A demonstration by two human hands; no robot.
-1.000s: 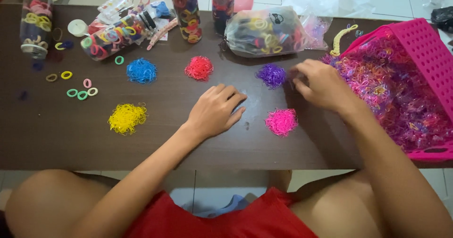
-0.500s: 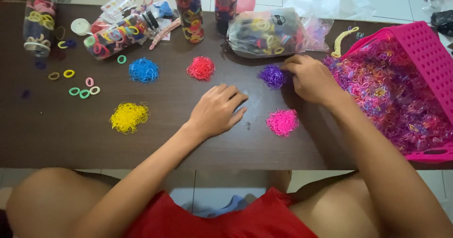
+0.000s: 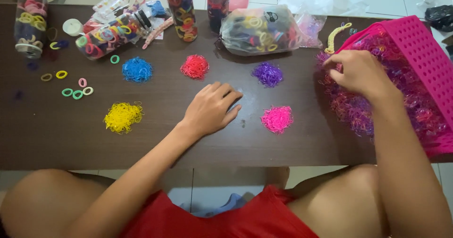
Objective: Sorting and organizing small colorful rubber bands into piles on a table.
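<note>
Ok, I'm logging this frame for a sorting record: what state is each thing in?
left hand: flat on table, empty
right hand: pinching in mixed bands
pink basket: tipped, spilling bands
purple pile: apart, untouched
pink pile: untouched
lying jar: uncapped
clear bag: knotted shut

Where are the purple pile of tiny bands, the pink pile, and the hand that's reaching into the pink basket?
purple pile (image 3: 267, 73), head view, middle of the heap.
pink pile (image 3: 277, 119), head view, middle of the heap.
right hand (image 3: 361, 72), head view, back of the hand, over the mixed bands (image 3: 354, 110) spilling from the pink basket (image 3: 420, 44).
</note>
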